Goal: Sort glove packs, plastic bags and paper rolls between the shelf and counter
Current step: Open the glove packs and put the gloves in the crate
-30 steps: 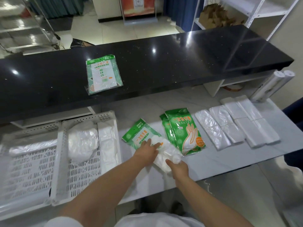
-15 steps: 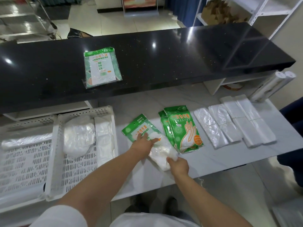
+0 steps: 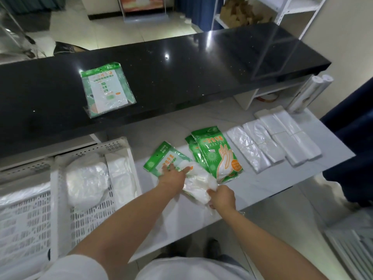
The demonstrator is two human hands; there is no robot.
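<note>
Head view: the glove pack (image 3: pixel 159 160) runs far-left to near-right; your right grip (image 3: pixel 222 198) pinches its near end, left grip (image 3: pixel 172 177) presses it flat-fingered.

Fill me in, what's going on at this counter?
A person is sorting supplies. The left hand presses flat on a glove pack on the white shelf while the right hand grips its near end. Two more packs, folded plastic bags and paper rolls are to its right; another pack sits on the black counter.
</note>
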